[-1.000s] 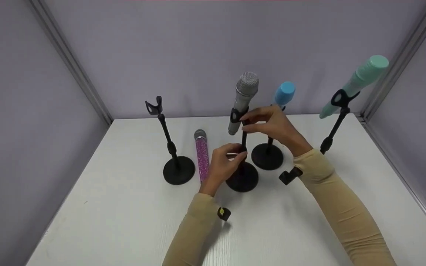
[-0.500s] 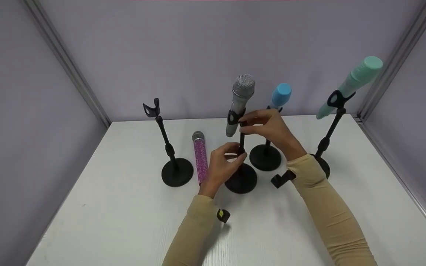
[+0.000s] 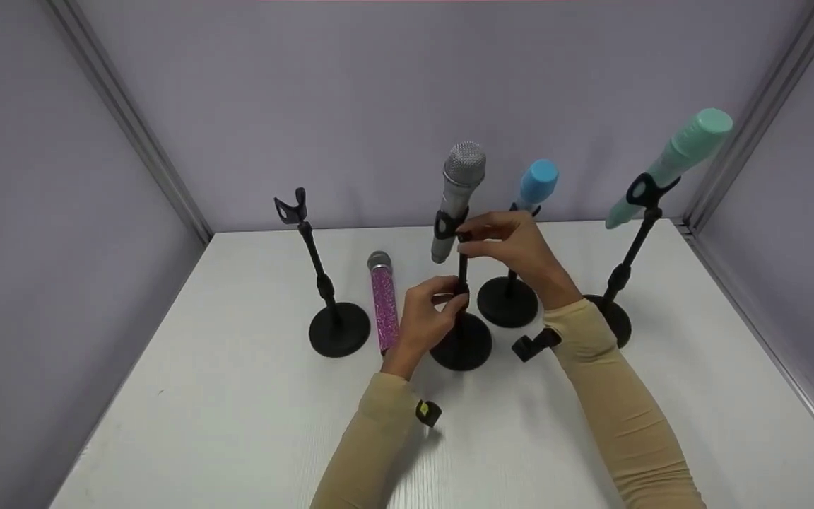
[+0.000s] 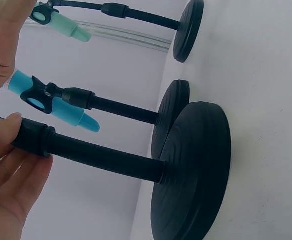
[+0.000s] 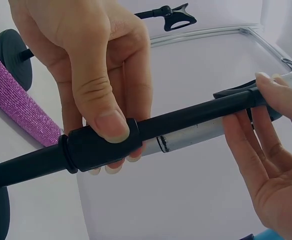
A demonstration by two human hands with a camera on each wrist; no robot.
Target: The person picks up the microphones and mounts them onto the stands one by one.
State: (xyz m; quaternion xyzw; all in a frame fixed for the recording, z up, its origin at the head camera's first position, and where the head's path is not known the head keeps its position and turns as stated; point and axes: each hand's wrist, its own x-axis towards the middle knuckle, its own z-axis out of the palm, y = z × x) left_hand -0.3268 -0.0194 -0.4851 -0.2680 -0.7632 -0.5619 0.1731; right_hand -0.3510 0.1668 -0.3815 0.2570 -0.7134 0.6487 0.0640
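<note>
A silver microphone sits tilted in the clip of a black microphone stand at the middle of the table. My left hand pinches the thick collar halfway up this stand's pole, thumb on one side and fingers on the other. Higher up, just below the clip, my right hand pinches the top of the pole between thumb and fingertips. In the right wrist view the collar lies under the left thumb, and the microphone's grey body runs behind the pole.
Left of the hands lies a glittery pink microphone. Beyond it stands a black stand with a bare clip. A blue microphone and a mint-green microphone rest in stands to the right. Walls border the white table.
The whole scene shifted slightly in the head view. My right forearm has swung a little left and down, uncovering the green microphone's stand base. Both hands keep their grip on the stand.
</note>
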